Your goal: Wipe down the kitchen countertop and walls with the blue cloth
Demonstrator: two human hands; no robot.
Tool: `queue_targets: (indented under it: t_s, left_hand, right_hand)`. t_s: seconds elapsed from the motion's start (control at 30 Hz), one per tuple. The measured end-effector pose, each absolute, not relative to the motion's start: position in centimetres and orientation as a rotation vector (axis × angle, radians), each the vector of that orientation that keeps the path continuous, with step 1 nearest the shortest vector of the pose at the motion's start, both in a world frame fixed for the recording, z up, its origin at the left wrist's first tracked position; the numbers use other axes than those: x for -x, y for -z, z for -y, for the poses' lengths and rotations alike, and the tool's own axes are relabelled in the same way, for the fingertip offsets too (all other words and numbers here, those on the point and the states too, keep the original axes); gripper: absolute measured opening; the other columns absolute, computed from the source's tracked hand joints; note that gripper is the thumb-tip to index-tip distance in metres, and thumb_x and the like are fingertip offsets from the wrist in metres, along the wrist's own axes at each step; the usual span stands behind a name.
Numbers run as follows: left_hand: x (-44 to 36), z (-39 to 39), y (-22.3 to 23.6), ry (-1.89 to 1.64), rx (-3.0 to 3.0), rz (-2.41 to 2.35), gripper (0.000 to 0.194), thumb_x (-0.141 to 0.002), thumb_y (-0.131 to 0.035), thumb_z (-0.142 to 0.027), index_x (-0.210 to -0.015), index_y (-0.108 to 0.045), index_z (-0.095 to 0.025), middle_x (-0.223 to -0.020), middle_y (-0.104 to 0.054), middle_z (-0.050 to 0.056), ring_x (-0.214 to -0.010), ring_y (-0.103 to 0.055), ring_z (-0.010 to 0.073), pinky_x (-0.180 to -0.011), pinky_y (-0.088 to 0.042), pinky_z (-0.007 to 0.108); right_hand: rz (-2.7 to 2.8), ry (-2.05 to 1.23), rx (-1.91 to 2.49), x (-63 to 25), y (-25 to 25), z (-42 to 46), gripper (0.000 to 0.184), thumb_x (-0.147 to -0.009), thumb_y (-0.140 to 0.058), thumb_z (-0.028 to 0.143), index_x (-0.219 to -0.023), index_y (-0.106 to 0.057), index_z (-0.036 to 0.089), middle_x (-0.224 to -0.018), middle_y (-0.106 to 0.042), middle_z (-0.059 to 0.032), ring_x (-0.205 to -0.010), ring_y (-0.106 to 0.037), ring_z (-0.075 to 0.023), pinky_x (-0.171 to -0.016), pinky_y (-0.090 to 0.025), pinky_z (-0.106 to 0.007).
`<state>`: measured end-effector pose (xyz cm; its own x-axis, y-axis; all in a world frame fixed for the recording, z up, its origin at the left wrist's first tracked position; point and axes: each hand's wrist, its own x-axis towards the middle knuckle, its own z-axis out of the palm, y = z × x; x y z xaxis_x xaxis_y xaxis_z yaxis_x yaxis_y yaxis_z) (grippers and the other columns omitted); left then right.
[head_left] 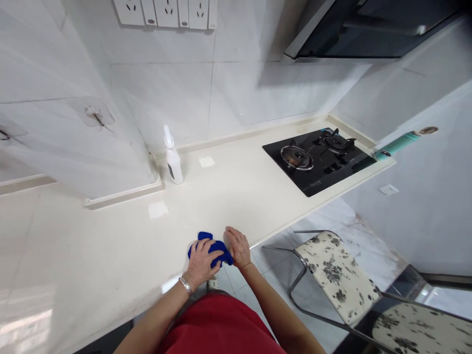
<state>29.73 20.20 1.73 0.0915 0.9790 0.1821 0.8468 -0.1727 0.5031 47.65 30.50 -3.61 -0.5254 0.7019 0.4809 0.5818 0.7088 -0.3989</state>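
Observation:
A crumpled blue cloth [218, 251] lies bunched at the front edge of the cream countertop [236, 196]. My left hand [201, 260], with a silver bracelet at the wrist, rests over it with the fingers curled into the fabric. At the cloth's right end, my right hand [239, 247] is closed with its fingers bent, gripping that end; its thumb is partly hidden. Further back, a white spray bottle [174, 164] stands upright near the wall corner, apart from both hands.
A black gas hob [320, 160] is set in the counter at the right, below a dark range hood [354, 29]. One chair with a floral seat [337, 275] stands right of me. Wall sockets [167, 12] and a wall hook [96, 115] are above the counter.

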Motion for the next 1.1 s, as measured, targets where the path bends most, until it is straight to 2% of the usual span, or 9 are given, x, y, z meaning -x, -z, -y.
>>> queue_targets:
  t_s: [0.17, 0.3, 0.47, 0.63, 1.0, 1.1]
  left_hand:
    - [-27.0, -18.3, -1.7, -0.706, -2.132, -1.873, 0.032, -0.088, -0.067, -0.029, -0.117, -0.071, -0.039, -0.136, -0.059, 0.004, -0.130, -0.046, 0.0305, -0.109, -0.034, 0.054]
    - [-23.2, -15.4, -1.5, -0.698, -2.041, -2.213, 0.028, -0.093, -0.060, -0.032, -0.118, -0.071, -0.035, -0.133, -0.060, 0.008, -0.129, -0.048, 0.0296, -0.108, -0.036, 0.052]
    - [-18.8, -10.6, -1.5, -0.607, -1.718, -2.708, 0.028, -0.093, -0.060, -0.034, -0.117, -0.072, -0.033, -0.132, -0.060, 0.009, -0.126, -0.051, 0.0306, -0.105, -0.038, 0.050]
    - [-15.4, -7.1, -1.7, -0.531, -1.407, -2.971, 0.030, -0.092, -0.058, -0.036, -0.118, -0.072, -0.031, -0.132, -0.060, 0.011, -0.126, -0.051, 0.0308, -0.106, -0.037, 0.049]
    - [-3.0, -6.9, -2.7, -0.637, -0.686, -3.251, 0.035, -0.093, -0.051, -0.042, -0.119, -0.070, -0.029, -0.137, -0.055, 0.013, -0.132, -0.045, 0.0322, -0.109, -0.033, 0.055]
    - [0.1, -7.4, -2.9, -0.678, -0.597, -3.266, 0.037, -0.093, -0.050, -0.043, -0.120, -0.070, -0.028, -0.138, -0.055, 0.013, -0.132, -0.043, 0.0327, -0.110, -0.031, 0.056]
  right_hand:
    - [2.281, -0.250, 0.981, -47.5, 3.6, -30.4, 0.056, -0.079, -0.044, 0.008, -0.134, -0.054, 0.016, -0.142, -0.058, -0.0123, -0.127, -0.052, -0.0252, -0.101, -0.045, -0.042]
    - [2.247, -0.200, 0.964, -47.5, 3.7, -30.2, 0.054, -0.082, -0.044, 0.008, -0.134, -0.053, 0.016, -0.140, -0.059, -0.0125, -0.128, -0.053, -0.0248, -0.101, -0.046, -0.041]
    - [2.243, -0.184, 0.934, -47.8, 4.4, -30.0, 0.052, -0.086, -0.044, 0.010, -0.137, -0.050, 0.017, -0.140, -0.059, -0.0130, -0.127, -0.054, -0.0253, -0.100, -0.047, -0.041]
    - [2.274, -0.192, 0.925, -48.1, 5.0, -30.0, 0.049, -0.090, -0.044, 0.015, -0.138, -0.050, 0.020, -0.141, -0.060, -0.0129, -0.124, -0.057, -0.0272, -0.095, -0.050, -0.043]
    - [2.165, -0.199, 0.993, -45.7, 8.0, -28.4, 0.043, -0.099, -0.035, 0.032, -0.135, -0.055, 0.020, -0.142, -0.058, -0.0153, -0.121, -0.061, -0.0333, -0.094, -0.055, -0.049]
    - [2.185, -0.146, 1.004, -42.4, 8.7, -26.3, 0.046, -0.097, -0.038, 0.028, -0.140, -0.053, 0.023, -0.142, -0.059, -0.0151, -0.122, -0.062, -0.0347, -0.092, -0.056, -0.051]
